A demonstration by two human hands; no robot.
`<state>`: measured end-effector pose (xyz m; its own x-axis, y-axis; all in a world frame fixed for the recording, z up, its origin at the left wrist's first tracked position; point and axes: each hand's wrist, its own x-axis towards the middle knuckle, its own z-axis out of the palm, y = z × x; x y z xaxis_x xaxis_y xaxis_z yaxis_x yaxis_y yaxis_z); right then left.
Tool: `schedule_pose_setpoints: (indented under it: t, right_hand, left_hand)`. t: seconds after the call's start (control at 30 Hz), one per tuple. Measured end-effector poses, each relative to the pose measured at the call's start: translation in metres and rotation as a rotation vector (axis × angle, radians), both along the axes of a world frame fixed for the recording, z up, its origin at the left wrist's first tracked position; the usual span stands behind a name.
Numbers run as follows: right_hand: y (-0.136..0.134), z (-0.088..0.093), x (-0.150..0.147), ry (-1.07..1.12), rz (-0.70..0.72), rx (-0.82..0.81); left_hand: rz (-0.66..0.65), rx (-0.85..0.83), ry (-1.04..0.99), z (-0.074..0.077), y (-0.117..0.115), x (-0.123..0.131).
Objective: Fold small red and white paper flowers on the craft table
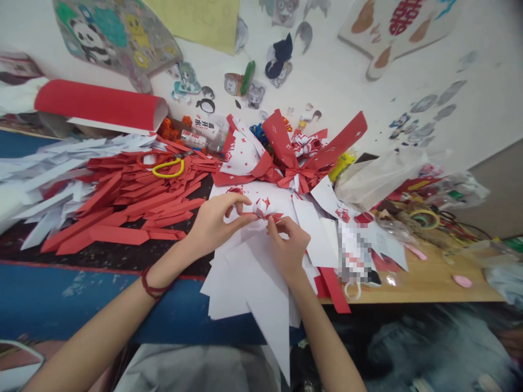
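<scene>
Between my two hands is a small folded red-and-white paper piece (263, 207), pinched at its middle. My left hand (218, 218) grips its left side between thumb and fingers, and my right hand (288, 239) pinches its lower right side. Under both hands lie several overlapping white paper sheets (253, 267), one pointed corner hanging over the table's front edge. Just beyond, a large red paper bow (300, 169) with white star prints stands against the wall side. Left of my hands is a wide heap of folded red paper strips (134, 201).
Yellow-handled scissors (168, 169) rest on the red strips. White paper strips (53, 169) are heaped farther left, below a rolled red sheet (102, 106). A roll of tape (425, 219), a plastic bag (379, 177) and loose papers crowd the right side. The wall carries stickers.
</scene>
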<state>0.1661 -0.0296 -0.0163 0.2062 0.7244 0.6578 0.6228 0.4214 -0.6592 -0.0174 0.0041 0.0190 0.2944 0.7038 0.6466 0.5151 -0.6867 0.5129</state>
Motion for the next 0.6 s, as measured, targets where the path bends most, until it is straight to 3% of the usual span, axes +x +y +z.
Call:
schedule_pose_setpoints:
  t: [0.17, 0.3, 0.43, 0.6]
  right_hand:
    - [-0.002, 0.006, 0.0, 0.122, 0.136, -0.154]
    - [-0.001, 0.01, 0.001, 0.073, 0.125, -0.095]
    - [0.001, 0.009, 0.005, 0.002, 0.205, -0.09]
    - [0.003, 0.005, 0.007, -0.013, 0.224, -0.075]
  left_hand:
    - [-0.123, 0.106, 0.056, -0.009, 0.001, 0.007]
    - [-0.108, 0.229, 0.176, -0.013, 0.004, 0.007]
    - [-0.131, 0.319, 0.321, -0.017, 0.006, 0.005]
    - [-0.106, 0.345, 0.434, -0.017, 0.004, 0.004]
